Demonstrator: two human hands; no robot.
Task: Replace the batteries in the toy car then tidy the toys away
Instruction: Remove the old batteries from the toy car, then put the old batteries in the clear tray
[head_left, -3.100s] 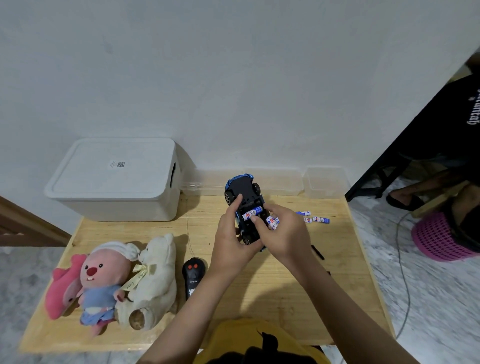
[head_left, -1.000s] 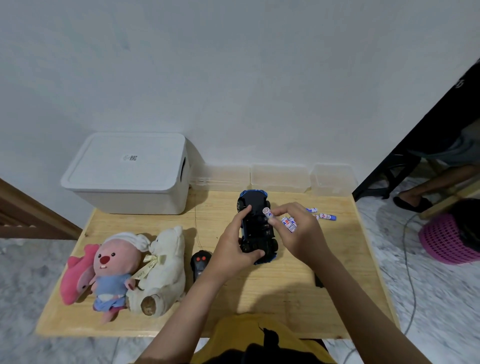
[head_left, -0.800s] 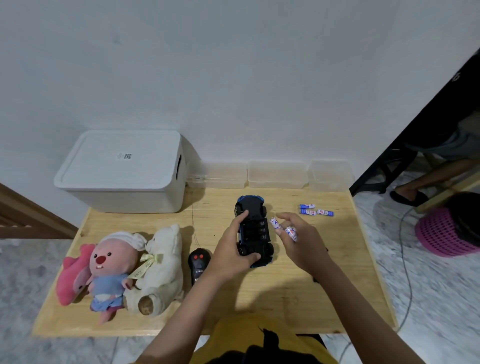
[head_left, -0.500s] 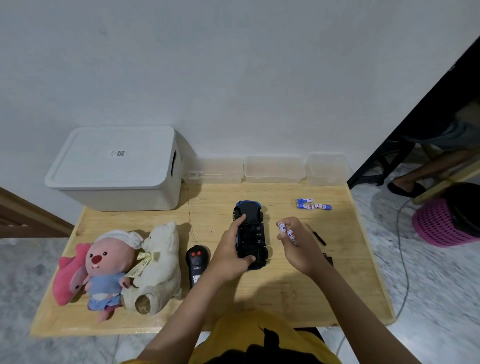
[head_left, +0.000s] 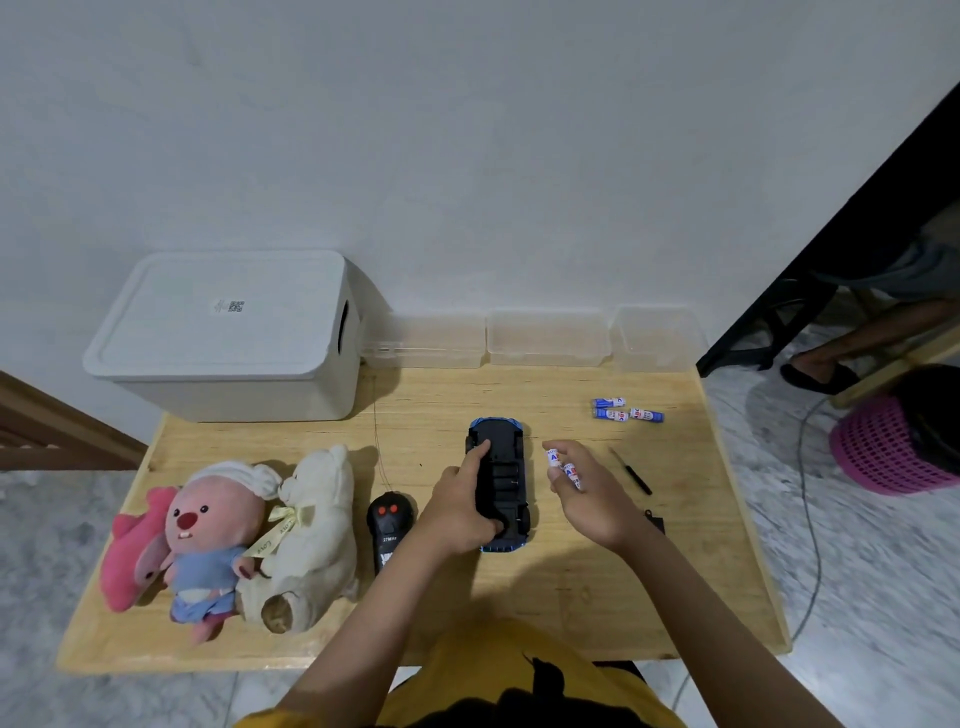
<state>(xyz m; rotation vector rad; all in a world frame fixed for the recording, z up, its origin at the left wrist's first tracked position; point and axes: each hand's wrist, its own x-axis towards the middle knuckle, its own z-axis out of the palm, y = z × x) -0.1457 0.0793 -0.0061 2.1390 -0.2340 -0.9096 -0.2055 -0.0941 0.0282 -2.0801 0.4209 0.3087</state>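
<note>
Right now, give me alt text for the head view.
A left hand steadies an upturned toy car on a wooden table while the right hand holds two batteries; plush toys lie left.

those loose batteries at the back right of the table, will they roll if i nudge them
Probably: the loose batteries are small smooth cylinders lying on their sides on the flat wooden table. A sideways nudge would likely roll them; an endwise push should just slide them. They look light and rigid, and lie near the table's edge.

My toy car black, blue trim; batteries white, red-blue print; remote black, red buttons; counter pale wood.
</note>
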